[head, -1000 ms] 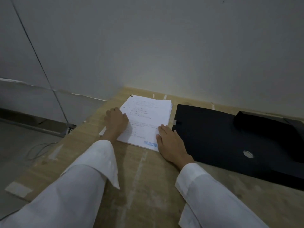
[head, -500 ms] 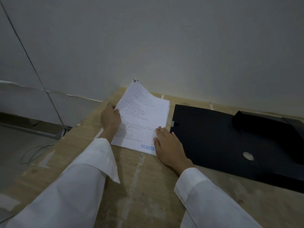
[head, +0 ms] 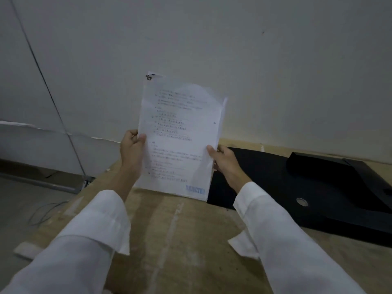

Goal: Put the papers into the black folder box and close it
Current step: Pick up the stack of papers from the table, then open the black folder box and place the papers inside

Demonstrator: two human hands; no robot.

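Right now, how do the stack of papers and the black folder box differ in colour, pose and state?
The stack of papers is white with printed text; the black folder box is plain black. The papers are held upright above the wooden table, gripped at each side by the left hand and right hand; the box lies flat on it, untouched. Both are flat and rectangular.

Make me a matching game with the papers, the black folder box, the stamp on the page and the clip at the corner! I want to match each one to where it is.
Things:
1. papers
2. black folder box
3. blue stamp
4. black clip

Places:
A. lying on the table, at the right
B. top left corner of the stack
C. held upright by the left hand and right hand
D. bottom right corner of the front page

Pairs: 1-C, 2-A, 3-D, 4-B
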